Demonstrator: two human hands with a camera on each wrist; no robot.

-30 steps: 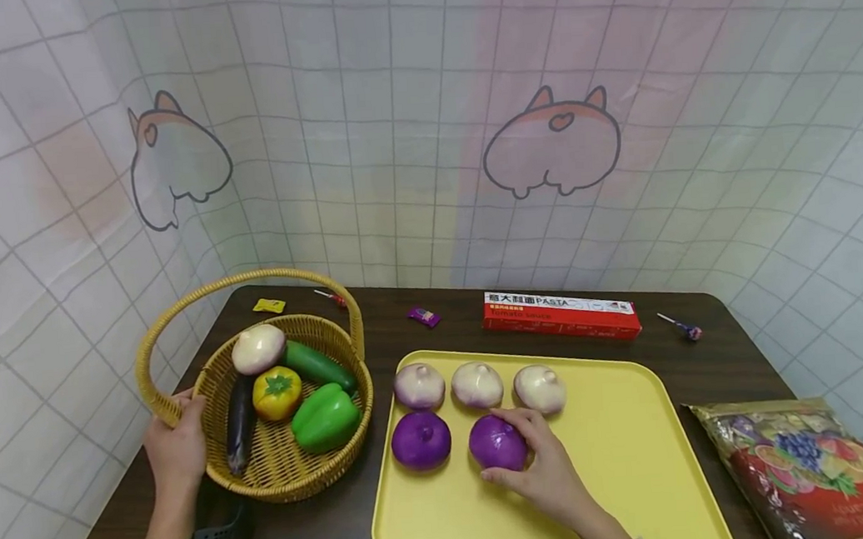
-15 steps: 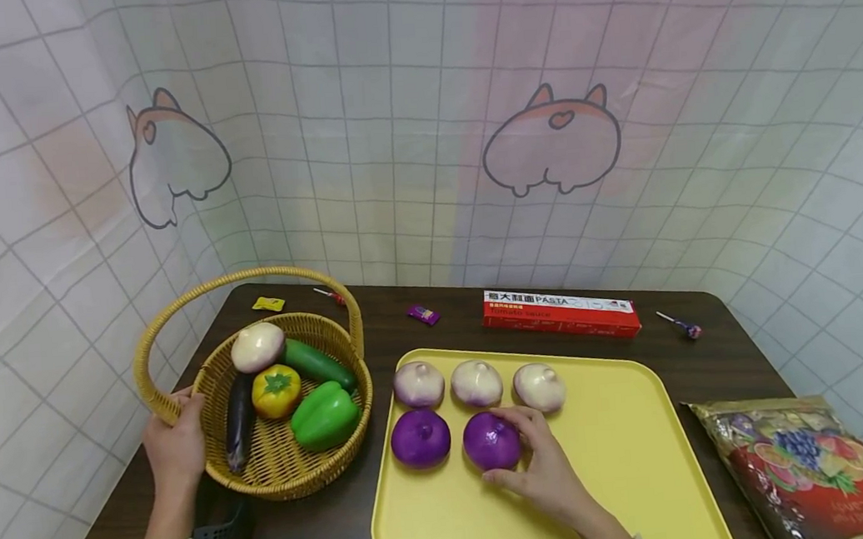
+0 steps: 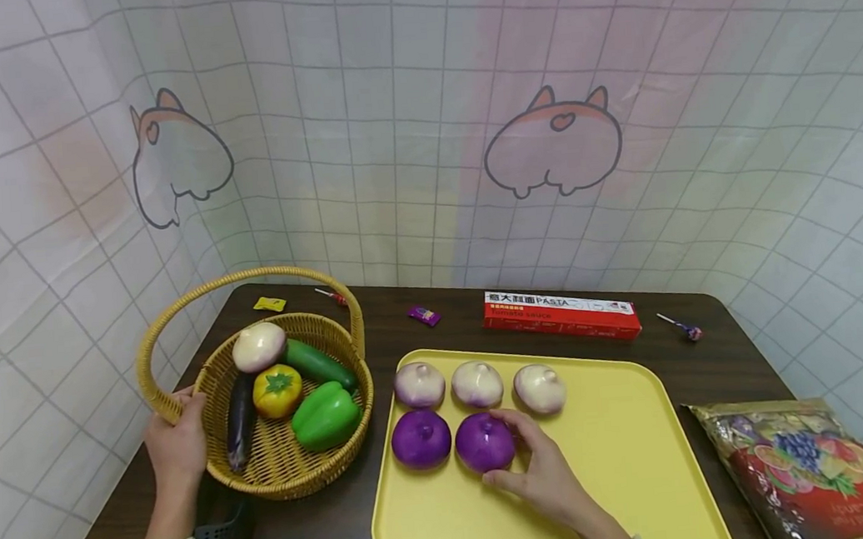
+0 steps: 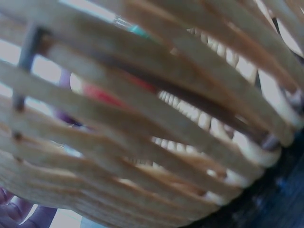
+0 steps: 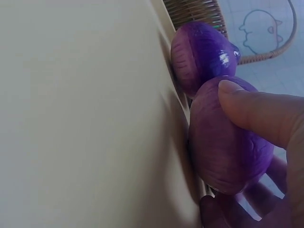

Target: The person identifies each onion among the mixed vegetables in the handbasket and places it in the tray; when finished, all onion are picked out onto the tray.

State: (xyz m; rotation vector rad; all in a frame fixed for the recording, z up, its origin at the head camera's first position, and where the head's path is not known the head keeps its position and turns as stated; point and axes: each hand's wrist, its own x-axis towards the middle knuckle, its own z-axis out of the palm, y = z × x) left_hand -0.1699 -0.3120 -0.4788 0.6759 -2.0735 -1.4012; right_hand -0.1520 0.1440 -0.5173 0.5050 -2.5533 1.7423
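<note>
My right hand holds a glossy purple onion on the yellow tray; its thumb and fingers lie around the right side. In the right wrist view the thumb presses on this onion, with fingers behind it. A second purple onion sits just left of it. Behind them stands a row of purple-tinged white bulbs. At the left, my left hand grips the wicker basket by its rim near the handle's foot. The basket's weave fills the left wrist view.
Inside the basket lie an eggplant, a yellow pepper, a green pepper, a cucumber and a white bulb. A red pasta box lies behind the tray, wrapped candies nearby. A candy bag is at right.
The purple onion in my right hand has shifted a little left, towards the other one, and turned so its stem tip points more upward. My left hand and the basket stay put.
</note>
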